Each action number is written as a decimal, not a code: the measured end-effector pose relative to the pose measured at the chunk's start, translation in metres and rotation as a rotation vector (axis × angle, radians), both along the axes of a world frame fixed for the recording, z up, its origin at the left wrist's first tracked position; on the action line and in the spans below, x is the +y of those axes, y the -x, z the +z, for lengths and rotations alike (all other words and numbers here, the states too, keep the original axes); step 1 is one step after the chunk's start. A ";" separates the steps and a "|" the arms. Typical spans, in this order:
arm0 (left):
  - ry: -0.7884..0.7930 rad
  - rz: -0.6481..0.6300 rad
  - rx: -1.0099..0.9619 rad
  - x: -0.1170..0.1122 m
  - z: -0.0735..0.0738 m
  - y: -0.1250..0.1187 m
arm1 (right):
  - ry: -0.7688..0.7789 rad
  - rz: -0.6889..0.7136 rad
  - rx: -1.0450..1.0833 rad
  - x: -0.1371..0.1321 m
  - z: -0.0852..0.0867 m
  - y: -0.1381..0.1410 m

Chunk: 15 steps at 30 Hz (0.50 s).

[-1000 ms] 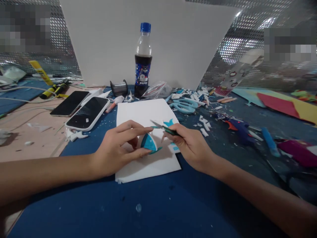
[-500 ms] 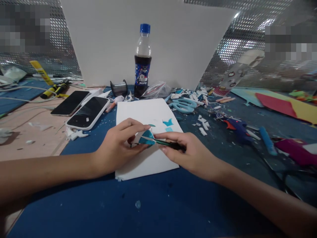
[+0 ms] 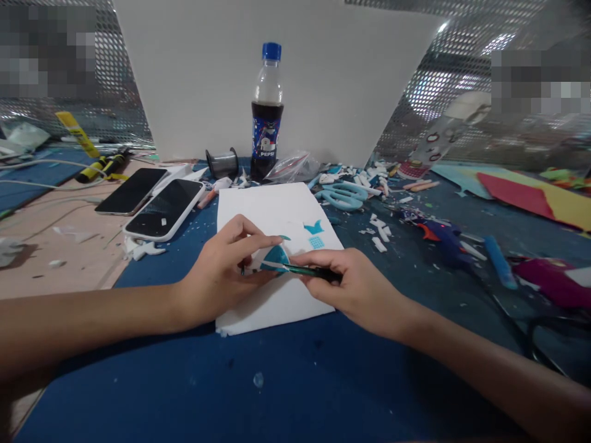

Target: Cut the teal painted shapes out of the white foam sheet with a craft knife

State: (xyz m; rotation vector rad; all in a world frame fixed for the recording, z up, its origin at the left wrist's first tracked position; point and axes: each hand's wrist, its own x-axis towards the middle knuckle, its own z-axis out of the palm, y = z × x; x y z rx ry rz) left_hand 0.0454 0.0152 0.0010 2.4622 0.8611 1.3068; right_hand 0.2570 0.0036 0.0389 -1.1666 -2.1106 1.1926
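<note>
Centrally, over white paper (image 3: 258, 209), the left hand (image 3: 224, 264) pinches a blue-and-white piece (image 3: 276, 253); the right hand (image 3: 357, 286) grips a craft knife (image 3: 308, 271), blade (image 3: 276, 266) across it. At twelve o'clock stands a Pepsi bottle (image 3: 266, 126).

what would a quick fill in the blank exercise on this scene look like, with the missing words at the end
1. The right hand grips a bladed tool whose tip points toward the picture's ____ side.
2. The left hand holds a blue piece over a sheet coloured ____.
3. The brand name on the bottle is ____.

Missing words: left; white; Pepsi.
</note>
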 end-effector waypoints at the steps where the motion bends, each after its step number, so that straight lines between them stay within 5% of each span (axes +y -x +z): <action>1: 0.002 -0.001 0.005 0.000 0.000 0.000 | -0.001 -0.002 -0.004 0.000 0.000 0.000; 10: 0.010 0.095 0.043 0.001 0.002 -0.001 | -0.099 -0.226 0.074 0.008 -0.001 -0.003; 15: -0.010 0.108 0.056 0.001 0.006 0.000 | -0.303 -0.204 0.073 0.017 -0.002 -0.011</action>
